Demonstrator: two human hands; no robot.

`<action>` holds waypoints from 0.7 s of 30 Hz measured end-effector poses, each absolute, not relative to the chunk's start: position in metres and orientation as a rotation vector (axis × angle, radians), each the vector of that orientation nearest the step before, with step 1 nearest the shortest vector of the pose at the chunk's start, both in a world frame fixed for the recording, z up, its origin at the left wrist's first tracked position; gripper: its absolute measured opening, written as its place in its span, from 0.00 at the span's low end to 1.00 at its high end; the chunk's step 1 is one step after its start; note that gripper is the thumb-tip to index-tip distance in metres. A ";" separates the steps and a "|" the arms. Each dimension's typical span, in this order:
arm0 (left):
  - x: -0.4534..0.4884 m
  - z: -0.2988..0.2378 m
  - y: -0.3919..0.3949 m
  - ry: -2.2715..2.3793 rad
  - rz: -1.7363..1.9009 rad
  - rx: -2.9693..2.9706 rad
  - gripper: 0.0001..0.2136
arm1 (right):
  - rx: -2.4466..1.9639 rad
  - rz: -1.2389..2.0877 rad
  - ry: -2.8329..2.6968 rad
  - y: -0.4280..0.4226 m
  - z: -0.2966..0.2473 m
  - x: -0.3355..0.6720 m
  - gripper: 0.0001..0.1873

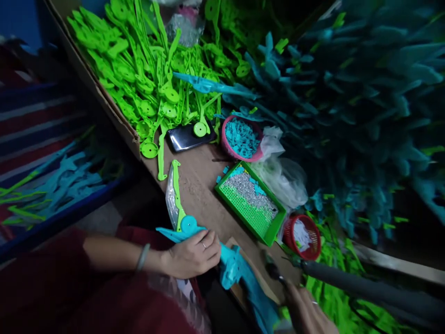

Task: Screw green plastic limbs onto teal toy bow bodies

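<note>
My left hand, with a ring on one finger, is closed around a bright blue plastic toy part. The part lies slanted across the near edge of the worktop, and a round blue disc sits by its left end. From the disc a lime-green arm piece with a clear blade-like plastic sheet points away from me. At the lower right my right hand is partly blurred, its fingers curled. A dark narrow tool juts out from its fingers; its exact kind is smeared by motion.
A green tray holds small metal screws and blue bits. Beside it stand a pink bowl of blue pieces and a red basket. A phone lies near heaped green parts. A dark grey bar crosses at right.
</note>
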State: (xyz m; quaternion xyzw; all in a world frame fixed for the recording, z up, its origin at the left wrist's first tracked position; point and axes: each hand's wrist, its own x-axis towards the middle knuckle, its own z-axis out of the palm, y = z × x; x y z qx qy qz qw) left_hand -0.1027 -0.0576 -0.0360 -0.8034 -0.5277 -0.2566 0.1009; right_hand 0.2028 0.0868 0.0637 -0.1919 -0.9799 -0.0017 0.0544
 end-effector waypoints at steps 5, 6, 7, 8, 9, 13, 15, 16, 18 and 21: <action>-0.081 -0.049 -0.052 -1.597 -0.762 -2.336 0.13 | -0.354 0.426 -3.103 0.051 0.088 0.081 0.40; -0.078 -0.051 -0.052 -1.617 -0.760 -2.321 0.13 | -0.369 0.439 -3.026 0.052 0.086 0.048 0.39; -0.076 -0.052 -0.052 -1.625 -0.760 -2.312 0.13 | -0.395 0.463 -2.929 0.055 0.080 0.014 0.38; -0.075 -0.053 -0.052 -1.616 -0.769 -2.324 0.12 | -0.404 0.463 -2.801 0.061 0.072 -0.018 0.36; -0.075 -0.054 -0.052 -1.597 -0.783 -2.354 0.11 | -0.402 0.481 -2.716 0.069 0.062 -0.049 0.34; -0.077 -0.054 -0.050 -1.562 -0.890 -2.440 0.08 | -0.398 0.585 -2.801 0.097 0.024 -0.122 0.24; -0.077 -0.055 -0.049 -1.568 -0.931 -2.438 0.07 | -0.395 0.638 -2.875 0.101 0.018 -0.124 0.23; -0.077 -0.056 -0.049 -1.566 -0.951 -2.440 0.07 | -0.425 0.639 -2.845 0.100 0.019 -0.119 0.23; -0.076 -0.058 -0.050 -1.556 -0.985 -2.451 0.07 | -0.477 0.600 -2.725 0.095 0.025 -0.103 0.24; -0.078 -0.058 -0.052 -1.542 -1.003 -2.463 0.06 | -0.432 0.606 -2.769 0.087 0.030 -0.083 0.24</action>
